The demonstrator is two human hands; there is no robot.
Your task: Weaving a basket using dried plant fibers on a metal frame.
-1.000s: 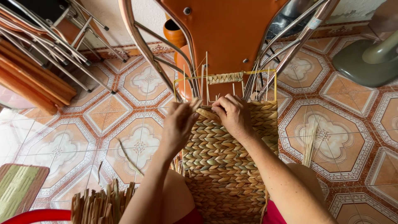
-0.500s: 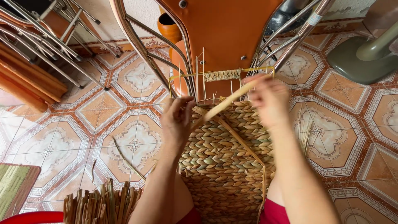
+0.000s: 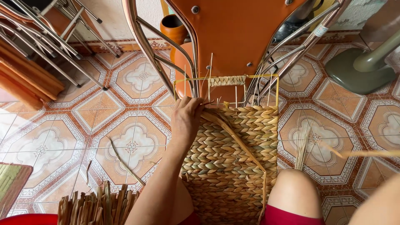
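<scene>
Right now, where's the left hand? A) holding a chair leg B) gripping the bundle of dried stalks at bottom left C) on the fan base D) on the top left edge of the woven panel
D: the left hand rests on the upper left edge of the woven panel, just below the yellow wire frame.

Patterned orange-and-white floor tiles (image 3: 137, 79), orange chair with chrome legs (image 3: 233, 33) ahead, stacked metal chairs (image 3: 37, 37) at upper left, green fan base (image 3: 358, 71) at right, pale wall (image 3: 112, 18), soft daylight.
</scene>
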